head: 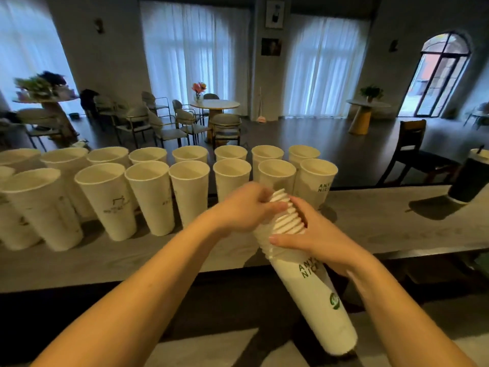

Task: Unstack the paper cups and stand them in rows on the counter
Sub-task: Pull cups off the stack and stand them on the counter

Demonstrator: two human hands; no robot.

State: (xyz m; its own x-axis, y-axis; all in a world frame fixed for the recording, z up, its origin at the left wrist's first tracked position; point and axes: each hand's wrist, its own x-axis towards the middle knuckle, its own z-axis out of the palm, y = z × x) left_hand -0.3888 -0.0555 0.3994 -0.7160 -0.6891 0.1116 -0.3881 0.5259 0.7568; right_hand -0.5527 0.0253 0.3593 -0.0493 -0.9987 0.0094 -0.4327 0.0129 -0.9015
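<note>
left hand (244, 207) fingers are pinching the top rim of the paper cup stack (304, 274); right hand (312, 234) is clamping it just below; several nested cups risk lifting together, toppling the standing cups (230, 178) just beyond the fingers

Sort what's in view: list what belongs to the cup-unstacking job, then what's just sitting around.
Part of the job:
- stack of cups, held by left hand and right hand
- standing cups in rows
- counter

Just lying about:
- dark lidded drink cup
- wooden chair
</note>
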